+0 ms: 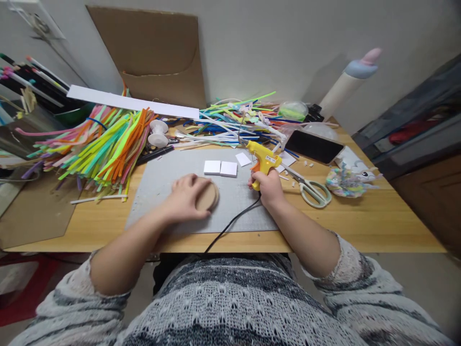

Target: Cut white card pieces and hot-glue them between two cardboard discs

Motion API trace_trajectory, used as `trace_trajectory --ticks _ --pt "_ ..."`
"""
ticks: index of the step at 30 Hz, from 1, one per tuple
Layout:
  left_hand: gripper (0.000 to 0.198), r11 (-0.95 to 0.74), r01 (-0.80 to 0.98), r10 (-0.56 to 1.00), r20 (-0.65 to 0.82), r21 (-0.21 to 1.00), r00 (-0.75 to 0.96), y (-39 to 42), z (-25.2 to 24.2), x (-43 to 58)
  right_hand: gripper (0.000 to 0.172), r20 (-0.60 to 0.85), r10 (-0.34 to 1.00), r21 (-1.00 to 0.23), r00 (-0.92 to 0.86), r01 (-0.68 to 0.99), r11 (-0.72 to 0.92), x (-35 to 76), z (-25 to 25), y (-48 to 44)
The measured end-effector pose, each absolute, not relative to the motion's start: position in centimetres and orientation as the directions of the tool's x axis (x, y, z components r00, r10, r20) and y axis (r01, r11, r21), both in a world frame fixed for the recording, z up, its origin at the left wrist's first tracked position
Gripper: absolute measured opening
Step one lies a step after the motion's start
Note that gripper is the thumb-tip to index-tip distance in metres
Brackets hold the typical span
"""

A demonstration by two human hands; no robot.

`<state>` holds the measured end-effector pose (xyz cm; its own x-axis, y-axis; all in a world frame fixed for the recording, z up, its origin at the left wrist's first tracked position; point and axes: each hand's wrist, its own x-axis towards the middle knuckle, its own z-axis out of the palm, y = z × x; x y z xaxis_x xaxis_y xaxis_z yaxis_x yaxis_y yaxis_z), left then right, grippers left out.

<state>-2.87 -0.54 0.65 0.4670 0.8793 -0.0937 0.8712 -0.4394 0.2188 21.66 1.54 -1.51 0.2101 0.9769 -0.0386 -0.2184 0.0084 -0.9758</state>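
Observation:
My left hand is curled around a round cardboard disc, with thumb and fingers at its edge, just over the grey cutting mat. A slight blur covers this hand. In my right hand is a yellow hot glue gun, its nozzle pointing away and to the left. From its handle a black cord runs down over the table's front edge. Between the hands, farther back on the mat, two small white square blocks sit side by side. A white paper piece lies beside them.
Scissors and a dark phone lie to the right, near a fluffy pastel craft piece. Bundled pipe cleaners fill the left side. Loose ones spread along the back, before a leaning cardboard sheet.

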Motion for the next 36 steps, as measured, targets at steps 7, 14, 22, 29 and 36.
trace_trajectory --ticks 7,14,22,29,36 --pt "0.105 -0.547 0.775 0.811 -0.026 0.317 0.584 -1.7 -1.2 1.1 0.018 -0.064 0.988 -0.968 0.138 -0.25 -0.028 22.9 -0.2 1.8" --pt "0.102 -0.517 0.824 0.841 -0.045 0.23 0.54 -2.1 -0.2 -2.2 0.014 -0.281 0.928 -0.783 -0.243 -0.501 -0.368 23.5 1.2 0.9" --pt "0.069 -0.534 0.802 0.803 -0.136 0.267 0.58 -3.4 -1.2 -3.4 0.028 -0.327 0.777 -0.701 -0.538 -0.413 -0.581 19.5 -1.2 -1.2" --pt "0.037 -0.271 0.662 0.888 -0.085 0.699 0.452 -5.1 -0.3 -4.0 0.03 -0.377 0.79 -0.699 -0.483 -0.411 -0.585 19.1 -1.6 -1.2" --pt "0.099 -0.311 0.903 0.932 -0.093 0.297 0.352 -2.5 -0.7 -4.5 0.025 -0.406 0.777 -0.664 -0.481 -0.429 -0.612 19.2 -1.3 -1.1"
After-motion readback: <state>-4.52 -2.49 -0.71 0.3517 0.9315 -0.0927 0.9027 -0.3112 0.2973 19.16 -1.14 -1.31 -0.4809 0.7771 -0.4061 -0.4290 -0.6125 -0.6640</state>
